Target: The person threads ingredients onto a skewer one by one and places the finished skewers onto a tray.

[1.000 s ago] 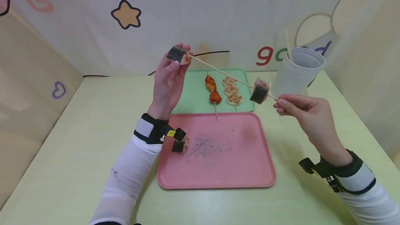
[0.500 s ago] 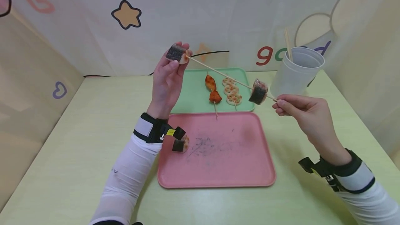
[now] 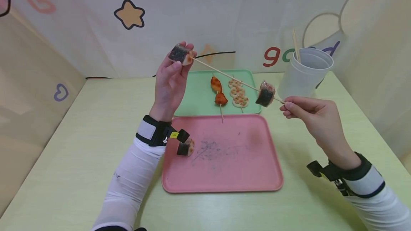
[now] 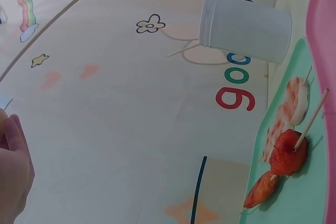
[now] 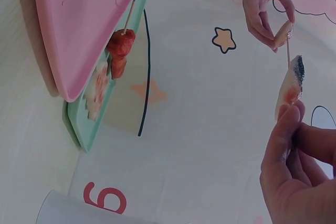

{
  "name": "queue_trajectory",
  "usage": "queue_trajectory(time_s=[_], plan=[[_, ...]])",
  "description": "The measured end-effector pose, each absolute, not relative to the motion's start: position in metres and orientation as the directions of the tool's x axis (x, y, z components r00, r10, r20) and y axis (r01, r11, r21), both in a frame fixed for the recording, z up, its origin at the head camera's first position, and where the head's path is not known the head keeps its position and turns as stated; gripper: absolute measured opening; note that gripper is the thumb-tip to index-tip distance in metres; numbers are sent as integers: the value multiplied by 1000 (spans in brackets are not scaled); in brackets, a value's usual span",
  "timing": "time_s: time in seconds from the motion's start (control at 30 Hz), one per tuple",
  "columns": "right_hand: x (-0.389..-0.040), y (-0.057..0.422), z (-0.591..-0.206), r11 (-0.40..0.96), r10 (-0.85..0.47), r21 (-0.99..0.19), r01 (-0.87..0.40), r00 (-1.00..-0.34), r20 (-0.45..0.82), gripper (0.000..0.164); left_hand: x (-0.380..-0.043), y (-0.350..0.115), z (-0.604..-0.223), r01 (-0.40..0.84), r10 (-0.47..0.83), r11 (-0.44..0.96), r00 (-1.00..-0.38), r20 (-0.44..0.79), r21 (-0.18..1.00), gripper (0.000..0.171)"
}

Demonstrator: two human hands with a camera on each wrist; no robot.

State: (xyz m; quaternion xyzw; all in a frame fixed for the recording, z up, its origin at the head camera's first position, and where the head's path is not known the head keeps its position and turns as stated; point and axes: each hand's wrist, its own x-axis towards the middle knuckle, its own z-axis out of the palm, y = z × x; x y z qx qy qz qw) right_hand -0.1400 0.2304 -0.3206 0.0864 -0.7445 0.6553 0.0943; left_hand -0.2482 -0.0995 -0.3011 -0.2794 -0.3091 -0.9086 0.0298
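My left hand (image 3: 171, 85), raised over the far edge of the trays, holds a dark-skinned fish piece (image 3: 180, 54) between thumb and fingers. The tip of a thin wooden skewer (image 3: 224, 72) meets that piece's browned side. At the skewer's other end, my right hand (image 3: 313, 122) pinches the stick between thumb and fingertips. A second fish piece (image 3: 265, 93) is threaded on the stick close to the right fingers. In the right wrist view both fish pieces line up along the skewer, with the right-hand fingers (image 5: 286, 135) just behind the nearer one.
A pink tray (image 3: 224, 177) with dark smears bears another fish piece (image 3: 185, 148), partly behind the left wrist camera. Behind it a green tray (image 3: 196, 106) holds a meat skewer (image 3: 220, 99) and a lotus-root skewer (image 3: 240, 101). A white cup (image 3: 302, 81) with sticks stands back right.
My left hand has drifted slightly up and left with its fish piece. The right hand and the skewer have barely moved.
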Motion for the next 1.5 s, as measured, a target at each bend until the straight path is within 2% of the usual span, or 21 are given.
queue_trajectory(time_s=[0.27, 0.47, 0.73, 0.93, 1.13, 1.5], plan=[[-140, 230, -320, 116, -10, -960, -256, -967, 256, 22, -249, -99, -302, 214, 130, -806, -846, 517, 553, 59], [-140, 231, -321, 118, -25, -961, -251, -968, 250, 24, -249, -100, -304, 243, 144, -766, -837, 527, 596, 51], [-137, 234, -320, 188, -53, -949, -253, -967, 247, 23, -247, -102, -308, 239, 245, -633, -840, 483, 737, 43], [-135, 230, -319, 234, -19, -937, -261, -964, 264, 27, -247, -107, -306, 284, 306, -539, -811, 499, 793, 46], [-136, 228, -325, 295, -46, -920, -256, -966, 254, 28, -250, -114, -310, 303, 376, -514, -761, 528, 802, 56], [-132, 224, -321, 355, -72, -896, -268, -963, 260, 30, -245, -115, -313, 325, 457, -418, -732, 505, 848, 54]])
